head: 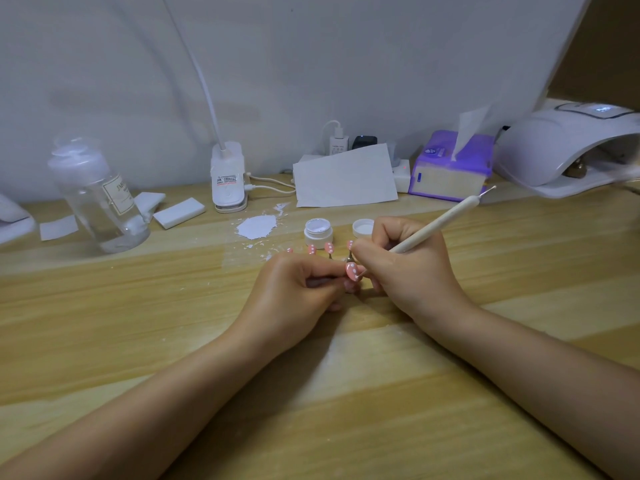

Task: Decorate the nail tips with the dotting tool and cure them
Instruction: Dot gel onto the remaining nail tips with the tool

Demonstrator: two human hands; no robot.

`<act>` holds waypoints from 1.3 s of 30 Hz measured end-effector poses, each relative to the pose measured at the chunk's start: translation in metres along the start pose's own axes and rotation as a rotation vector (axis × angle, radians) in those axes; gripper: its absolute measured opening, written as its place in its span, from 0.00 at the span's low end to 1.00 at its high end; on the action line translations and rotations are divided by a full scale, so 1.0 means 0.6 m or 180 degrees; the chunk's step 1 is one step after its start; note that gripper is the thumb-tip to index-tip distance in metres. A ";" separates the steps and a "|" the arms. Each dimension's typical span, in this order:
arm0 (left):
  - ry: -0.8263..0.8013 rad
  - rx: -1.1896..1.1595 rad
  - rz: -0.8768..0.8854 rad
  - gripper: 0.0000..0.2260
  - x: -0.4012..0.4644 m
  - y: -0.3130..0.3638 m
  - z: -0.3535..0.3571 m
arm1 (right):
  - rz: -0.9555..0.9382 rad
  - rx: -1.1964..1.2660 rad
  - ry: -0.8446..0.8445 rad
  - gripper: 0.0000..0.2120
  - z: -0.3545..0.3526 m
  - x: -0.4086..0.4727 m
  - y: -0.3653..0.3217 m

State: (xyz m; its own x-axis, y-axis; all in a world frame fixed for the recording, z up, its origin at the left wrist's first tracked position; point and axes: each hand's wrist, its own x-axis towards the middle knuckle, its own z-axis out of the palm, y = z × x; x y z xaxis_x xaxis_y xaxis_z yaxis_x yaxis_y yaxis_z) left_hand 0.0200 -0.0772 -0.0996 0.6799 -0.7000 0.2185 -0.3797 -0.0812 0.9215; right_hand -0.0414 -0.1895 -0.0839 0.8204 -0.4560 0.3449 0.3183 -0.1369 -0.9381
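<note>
Dotting step is in hand. The left hand [298,289] is pinching a pink nail tip [352,271] w/ thumb and fingers curled round its holder, the tip sitting just above the wooden table [138,323] at centre. The right hand [398,261] is gripping the dotting tool [440,221] like a pen, fingers curled tight on the shaft; the working end is meeting the tip, though the contact point itself is hidden by the fingertips. White dots are already showing on that tip.

Behind the hands, other pink tips [320,248] w/ dots are standing in a row, near the open gel pot [318,232] and its lid [363,227]. The cure lamp [568,150] is sitting far right, well apart.

Judging from this, the next move is calling for a steady, light touch to finish the dots, prob. a re-dip in the pot, then curing under the lamp.
</note>
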 end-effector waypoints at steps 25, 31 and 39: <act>-0.0013 -0.0540 -0.0164 0.11 -0.005 0.012 -0.003 | 0.0017 0.0404 0.0081 0.17 -0.015 0.004 0.011; -0.0060 -0.0535 -0.0139 0.11 -0.005 0.013 -0.002 | 0.0043 0.0388 0.0116 0.22 -0.016 0.005 0.019; -0.0053 -0.0549 -0.0108 0.11 -0.003 0.011 -0.003 | 0.0067 0.0434 0.0036 0.23 -0.016 0.007 0.020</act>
State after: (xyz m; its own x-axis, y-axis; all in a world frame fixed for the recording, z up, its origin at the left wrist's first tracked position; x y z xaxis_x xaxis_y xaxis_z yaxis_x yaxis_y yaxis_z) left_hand 0.0171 -0.0751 -0.0934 0.6795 -0.7106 0.1822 -0.2424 0.0169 0.9700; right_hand -0.0386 -0.2016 -0.0941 0.8224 -0.4676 0.3240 0.3633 -0.0066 -0.9317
